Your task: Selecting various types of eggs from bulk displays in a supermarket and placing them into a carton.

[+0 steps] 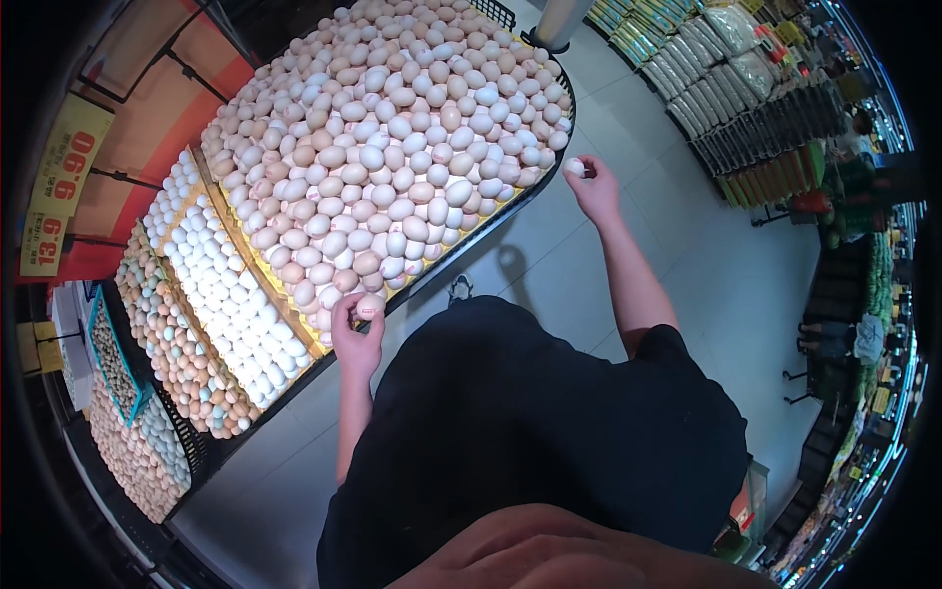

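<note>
My left hand [356, 335] grips a pale pink egg [369, 307] that bears a red stamp. It is at the front edge of a large heap of pink and cream eggs [383, 169]. Off the heap's right end, over the floor, my right hand [595, 188] has a whitish egg [575, 167] between thumb and fingers, partly hidden by them. Yellow egg trays [283, 294] show along the rim of the heap. Many of the heaped eggs carry red stamps too.
A dark display rim [500, 211] borders the heap. Cardboard strips [243, 254] separate it from white eggs [228, 294] and mixed brown and bluish eggs [188, 361]. Price signs [62, 169] stand at left. A metal post [559, 26] rises behind; packaged goods [725, 66] line the right. A person [839, 341] stands far right.
</note>
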A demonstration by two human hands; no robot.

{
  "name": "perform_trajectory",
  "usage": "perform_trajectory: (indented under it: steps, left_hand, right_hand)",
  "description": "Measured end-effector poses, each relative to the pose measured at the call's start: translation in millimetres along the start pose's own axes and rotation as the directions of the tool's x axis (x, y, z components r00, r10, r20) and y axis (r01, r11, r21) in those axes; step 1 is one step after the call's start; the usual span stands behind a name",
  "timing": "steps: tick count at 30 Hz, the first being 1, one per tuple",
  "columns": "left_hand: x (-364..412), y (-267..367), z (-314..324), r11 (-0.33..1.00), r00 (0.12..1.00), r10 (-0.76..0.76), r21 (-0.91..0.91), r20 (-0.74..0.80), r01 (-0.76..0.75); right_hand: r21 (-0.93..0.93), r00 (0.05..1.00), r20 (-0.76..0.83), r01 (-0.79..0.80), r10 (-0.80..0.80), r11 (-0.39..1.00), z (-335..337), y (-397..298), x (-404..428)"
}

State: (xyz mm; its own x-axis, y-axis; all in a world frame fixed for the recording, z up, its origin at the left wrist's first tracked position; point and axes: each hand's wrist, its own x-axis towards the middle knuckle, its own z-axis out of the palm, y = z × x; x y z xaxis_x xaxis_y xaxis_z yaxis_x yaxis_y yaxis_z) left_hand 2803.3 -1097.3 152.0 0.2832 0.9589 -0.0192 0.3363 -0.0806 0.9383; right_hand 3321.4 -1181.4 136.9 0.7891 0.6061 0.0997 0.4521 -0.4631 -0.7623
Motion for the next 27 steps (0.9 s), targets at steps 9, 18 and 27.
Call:
perform_trajectory:
  steps: [9,18,27]
  left_hand:
    - [-9,7,25,0.999,0.997,0.029,-0.046,0.067,-0.026]
    - [32,45,113,0.999,0.999,0.037,0.034,-0.013,-0.037]
    - [147,145,269,0.930,0.972,0.204,0.287,0.115,-0.229]
  right_hand:
    - [-0.047,0.995,0.020,0.096,-0.095,0.994,-30,-5,4]
    - [-0.056,0.875,0.215,0.454,-0.434,0.889,25,-2,108]
    - [0.178,0.633,0.389,0.661,-0.669,0.729,67,18,183]
